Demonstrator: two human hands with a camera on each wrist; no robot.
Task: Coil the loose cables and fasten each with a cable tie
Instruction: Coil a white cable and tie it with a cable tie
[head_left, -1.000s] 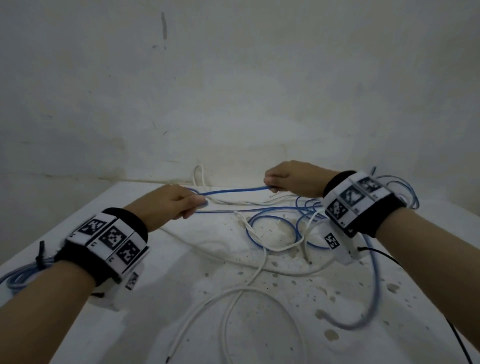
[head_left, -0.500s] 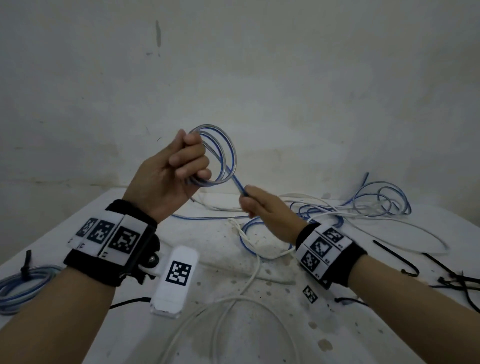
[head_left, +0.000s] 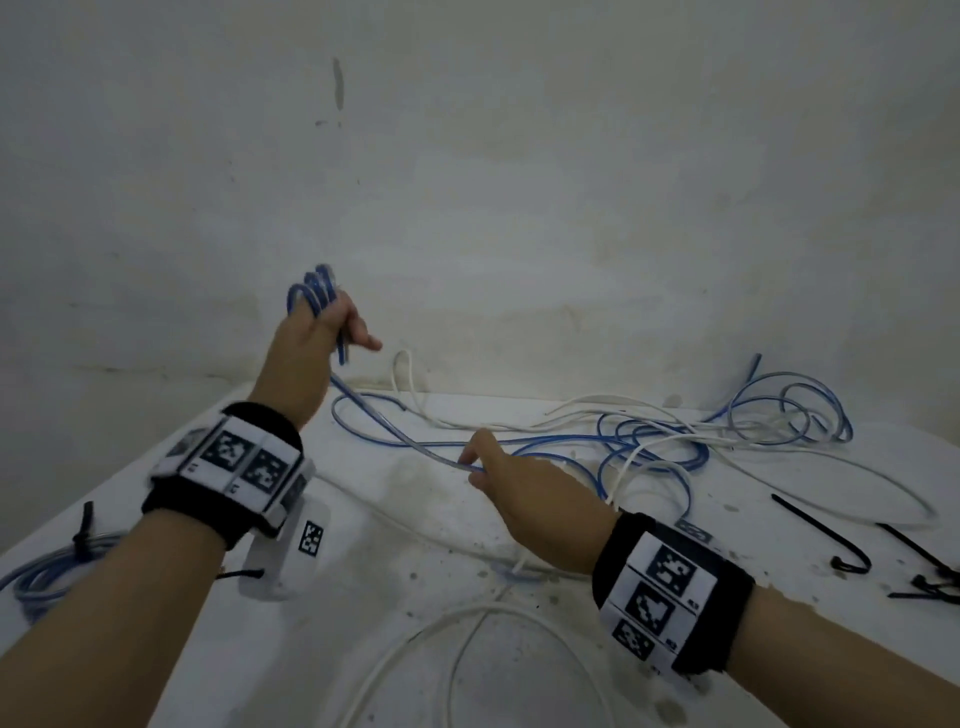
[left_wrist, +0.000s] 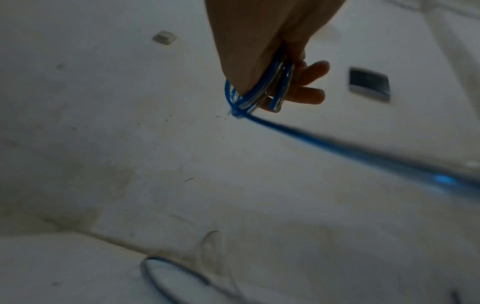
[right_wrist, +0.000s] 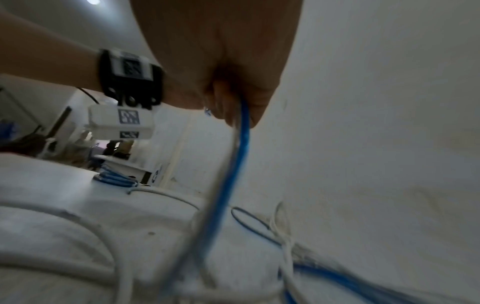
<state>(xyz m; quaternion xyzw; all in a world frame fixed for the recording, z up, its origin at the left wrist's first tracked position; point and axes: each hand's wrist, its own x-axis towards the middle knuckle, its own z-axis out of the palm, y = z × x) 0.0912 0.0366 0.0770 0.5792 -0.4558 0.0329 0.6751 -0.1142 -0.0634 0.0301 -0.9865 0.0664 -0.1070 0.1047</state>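
Note:
My left hand (head_left: 332, 325) is raised above the table's back left and grips a small coil of blue cable (head_left: 314, 291), its loops wound round the palm (left_wrist: 259, 96). From the coil the blue cable (head_left: 545, 441) runs down to my right hand (head_left: 498, 467), which pinches it low over the table (right_wrist: 241, 115). Beyond the right hand the blue cable lies in loose loops (head_left: 789, 410) at the back right. A loose white cable (head_left: 467, 618) is tangled with it and curves toward the front.
A tied blue coil (head_left: 47, 566) lies at the table's left edge. Black cable ties (head_left: 810, 525) lie at the right, with more (head_left: 930, 587) by the right edge. The white table (head_left: 395, 519) meets a white wall at the back.
My left hand has turned over and moved back, with the coil now seen edge-on. My right hand slid down and right along the blue cable, to a point lower over the table.

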